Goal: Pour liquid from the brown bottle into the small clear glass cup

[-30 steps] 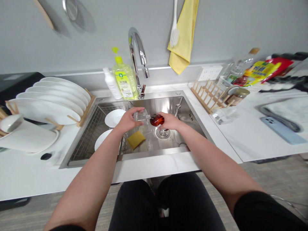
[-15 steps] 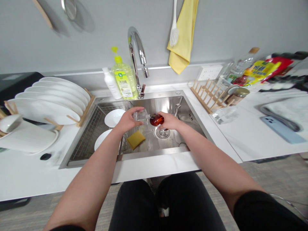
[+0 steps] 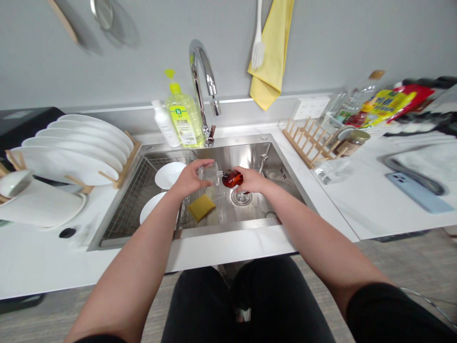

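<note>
Over the steel sink (image 3: pixel 271 157), my left hand (image 3: pixel 187 180) grips a clear glass (image 3: pixel 210 172) held on its side. My right hand (image 3: pixel 252 180) holds a small bottle of dark red-brown liquid (image 3: pixel 232 178), tipped sideways with its neck at the mouth of the glass. Both hands hang above the drain (image 3: pixel 241 197). A yellow sponge (image 3: pixel 201 207) lies on the sink floor just below my left hand.
Two white dishes (image 3: pixel 167 174) rest on a wire rack in the sink's left half. Faucet (image 3: pixel 203 81) and yellow soap bottle (image 3: pixel 183 116) stand behind. White plates (image 3: pixel 71 147) fill a wooden rack at left. At right are an empty wooden rack (image 3: pixel 310 140), jars and a phone (image 3: pixel 417 190).
</note>
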Tool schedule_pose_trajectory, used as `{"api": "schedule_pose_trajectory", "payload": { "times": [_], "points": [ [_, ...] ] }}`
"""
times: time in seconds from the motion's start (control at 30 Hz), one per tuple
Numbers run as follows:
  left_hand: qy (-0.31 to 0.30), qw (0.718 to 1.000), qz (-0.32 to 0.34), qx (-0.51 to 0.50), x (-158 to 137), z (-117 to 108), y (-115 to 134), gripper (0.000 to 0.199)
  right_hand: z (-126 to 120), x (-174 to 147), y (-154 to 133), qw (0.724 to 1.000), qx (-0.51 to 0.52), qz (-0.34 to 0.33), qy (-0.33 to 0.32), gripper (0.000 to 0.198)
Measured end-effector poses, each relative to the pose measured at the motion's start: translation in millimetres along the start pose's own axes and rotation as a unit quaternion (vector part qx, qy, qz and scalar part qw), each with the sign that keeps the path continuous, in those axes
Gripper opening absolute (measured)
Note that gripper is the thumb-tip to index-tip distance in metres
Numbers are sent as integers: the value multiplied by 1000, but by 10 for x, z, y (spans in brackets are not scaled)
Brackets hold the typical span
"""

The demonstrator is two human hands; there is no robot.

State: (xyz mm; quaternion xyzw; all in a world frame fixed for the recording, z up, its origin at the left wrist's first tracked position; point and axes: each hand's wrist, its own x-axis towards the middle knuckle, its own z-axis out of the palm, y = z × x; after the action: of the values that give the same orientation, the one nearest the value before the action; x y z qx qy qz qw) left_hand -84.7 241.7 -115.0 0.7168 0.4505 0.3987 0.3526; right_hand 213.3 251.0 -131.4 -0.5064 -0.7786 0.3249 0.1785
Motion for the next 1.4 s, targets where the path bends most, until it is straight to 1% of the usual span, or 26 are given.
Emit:
{"api": "schedule_pose_trajectory", "payload": {
  "times": [0.23, 0.43, 0.57, 0.73, 0.87, 0.97, 1.2, 1.4],
  "points": [
    [-3, 1000, -4, -14, 7, 5, -49, 88, -2, -3, -14, 1000, -7, 1, -7, 80],
    [-4, 1000, -9, -15, -7, 8, 5, 88, -5, -15, -32, 1000, -1, 8, -11, 72],
    [-6, 1000, -12, -9, -9, 3, 24, 90, -4, -10, -23, 1000, 1, 11, -12, 72],
    [0, 999, -20, -26, 14, 11, -61, 97, 6, 7, 12, 1000, 3, 3, -10, 75],
    [2, 999, -20, -34, 29, 18, -117, 92, 10, 15, 22, 1000, -8, -1, -7, 78],
    [-2, 999, -19, -43, 28, 17, -124, 90, 6, 11, 14, 1000, -7, -1, -9, 76],
    [1, 999, -36, -36, 25, 13, -98, 92, 1, 0, -4, 1000, -15, -8, -8, 73],
    [2, 999, -21, -31, 23, 3, -42, 83, -12, -10, -26, 1000, -8, -10, -3, 76]
  ]
}}
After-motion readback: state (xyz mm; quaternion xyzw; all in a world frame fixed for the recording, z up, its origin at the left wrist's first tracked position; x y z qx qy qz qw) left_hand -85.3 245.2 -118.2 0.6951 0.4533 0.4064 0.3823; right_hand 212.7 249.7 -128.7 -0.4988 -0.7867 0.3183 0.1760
